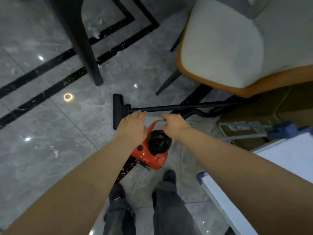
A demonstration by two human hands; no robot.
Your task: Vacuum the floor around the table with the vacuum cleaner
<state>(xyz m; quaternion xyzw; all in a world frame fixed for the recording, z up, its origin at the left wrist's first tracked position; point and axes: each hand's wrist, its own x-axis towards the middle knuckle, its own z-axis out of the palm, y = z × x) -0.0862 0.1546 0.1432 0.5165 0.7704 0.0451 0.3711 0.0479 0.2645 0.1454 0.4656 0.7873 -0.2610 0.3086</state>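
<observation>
A red vacuum cleaner (149, 155) with a black round top stands on the grey marble floor just ahead of my feet. Its black wand (177, 108) lies flat on the floor, ending in a black floor nozzle (118, 111) at the left. A red handle strap (153, 125) rises from the body between my hands. My left hand (133, 127) hovers over the vacuum's left side, fingers spread, holding nothing. My right hand (172, 122) reaches over the strap with curled fingers; whether it touches the strap is unclear. White scraps (96, 33) lie on the floor near the dark table leg (84, 48).
A chair with a white seat and orange rim (225, 48) stands at the upper right on thin dark legs. A cardboard box (264, 114) and a white board with a blue-clipped frame (288, 150) sit at the right. Black inlay stripes cross the floor.
</observation>
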